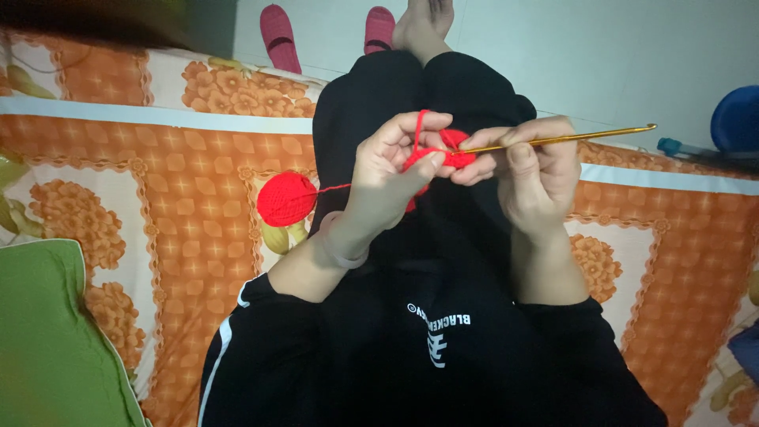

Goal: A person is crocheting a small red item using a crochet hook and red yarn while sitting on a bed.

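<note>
The left hand (391,170) is closed around a small red crochet piece (443,154), thumb and fingers pinching it from the left, and a strand of red yarn (420,126) loops up over its index finger. The right hand (530,170) is closed too, pinching a golden crochet hook (581,137) near the working end; the shaft runs out past that hand to the right and slightly upward. The hook's tip seems to sit inside the red piece, though the fingers hide it, so this is hard to confirm. The two hands nearly meet, with the red piece between them, above the person's lap in black clothing.

From under the left hand a thin red thread leads out to a red yarn ball (286,198), which lies just left of the left wrist on the bed's orange flowered sheet (174,198). A green pillow (47,332) lies well to the left and nearer the camera. Beyond the hands, pink slippers (278,35) stand on the floor.
</note>
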